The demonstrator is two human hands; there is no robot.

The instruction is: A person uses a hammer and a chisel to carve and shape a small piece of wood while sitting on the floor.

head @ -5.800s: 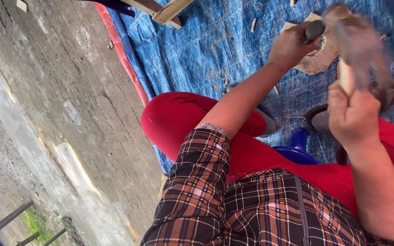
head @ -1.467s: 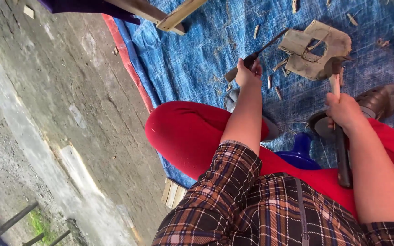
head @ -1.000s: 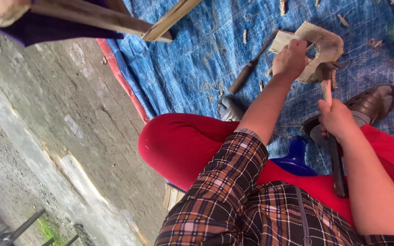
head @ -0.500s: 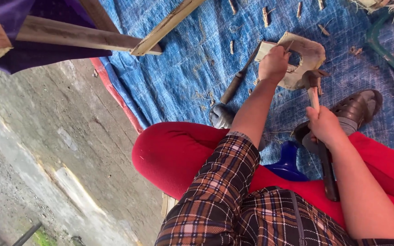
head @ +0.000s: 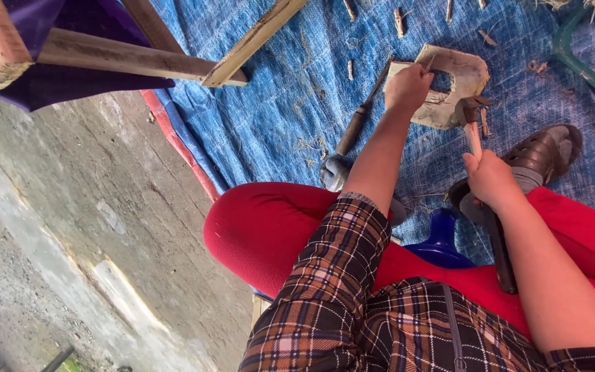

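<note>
Left hand (head: 408, 86) has dropped the chisel (head: 359, 120), now clenching the wood block (head: 449, 86); right hand (head: 490, 180) grasps the hammer (head: 473, 117), head resting against it.

Open blue tarp (head: 270, 117) is lying wide between the wooden beams (head: 173, 65) up top and the red-trousered knee (head: 263, 227), giving a hand an easy lane there. A long-handled tool (head: 359, 120) is cutting across that lane just beside the left hand (head: 408, 86). The wooden piece (head: 459, 76) is blocking the middle, wood chips (head: 399, 21) are dotting the far tarp, and a brown sandal (head: 545, 151) is crowding the right hand (head: 490, 180).
</note>
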